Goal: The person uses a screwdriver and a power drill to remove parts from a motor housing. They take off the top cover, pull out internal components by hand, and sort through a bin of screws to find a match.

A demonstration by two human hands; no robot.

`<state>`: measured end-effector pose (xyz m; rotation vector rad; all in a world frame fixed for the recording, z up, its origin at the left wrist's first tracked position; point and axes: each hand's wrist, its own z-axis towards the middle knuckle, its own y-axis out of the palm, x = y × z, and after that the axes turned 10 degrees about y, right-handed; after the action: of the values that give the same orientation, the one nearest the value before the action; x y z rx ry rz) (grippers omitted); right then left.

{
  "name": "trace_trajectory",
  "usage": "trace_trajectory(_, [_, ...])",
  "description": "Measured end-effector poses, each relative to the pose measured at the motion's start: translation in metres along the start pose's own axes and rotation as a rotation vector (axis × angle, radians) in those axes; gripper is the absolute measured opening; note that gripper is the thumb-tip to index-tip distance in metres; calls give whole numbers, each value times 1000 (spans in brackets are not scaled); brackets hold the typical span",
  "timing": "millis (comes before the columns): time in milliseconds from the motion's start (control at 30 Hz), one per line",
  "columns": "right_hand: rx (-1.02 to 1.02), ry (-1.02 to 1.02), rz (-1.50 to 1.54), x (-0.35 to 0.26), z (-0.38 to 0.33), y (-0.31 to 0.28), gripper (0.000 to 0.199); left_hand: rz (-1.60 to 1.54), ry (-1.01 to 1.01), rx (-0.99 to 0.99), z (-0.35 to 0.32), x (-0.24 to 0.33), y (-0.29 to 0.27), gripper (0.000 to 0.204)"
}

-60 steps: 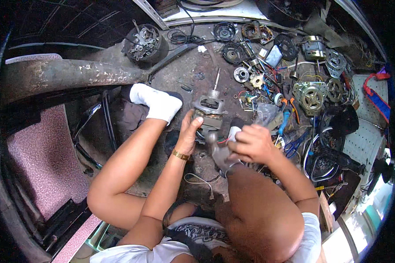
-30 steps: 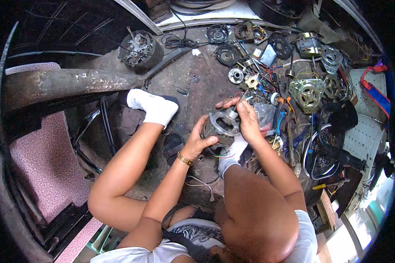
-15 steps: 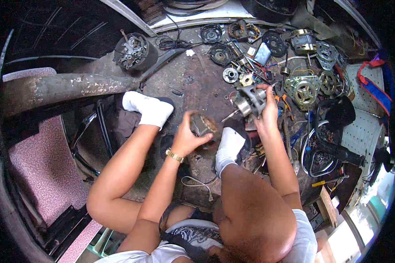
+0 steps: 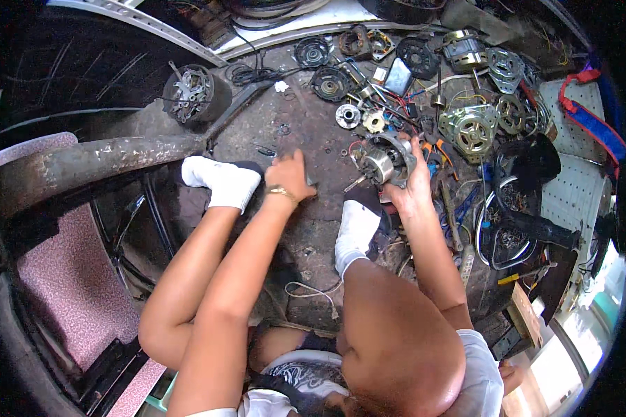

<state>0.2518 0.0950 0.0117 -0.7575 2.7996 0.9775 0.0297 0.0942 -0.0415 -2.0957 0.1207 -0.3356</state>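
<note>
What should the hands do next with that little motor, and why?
Probably bring the left hand over to steady the motor. Only the right hand holds it, lifted above the floor, while the left hand rests on the floor apart from it.

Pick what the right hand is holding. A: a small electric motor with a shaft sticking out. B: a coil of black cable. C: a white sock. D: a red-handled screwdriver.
A: the right hand grips a small electric motor with its shaft pointing toward the left hand, which rests on the dirty floor.
</note>
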Motion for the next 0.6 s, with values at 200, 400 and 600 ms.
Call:
trace_trajectory(200, [-72,37,53,-4,-6,-8,32,-560,146,104,-31,-26,-11,76])
trace_trajectory(400, [-129,68,84,-9,-16,2,31,-1329,357,313,-60,-23,10,94])
trace_trajectory(600, [-239,52,110,-23,-15,-4,33,-1937,508,103,-74,-11,-18,102])
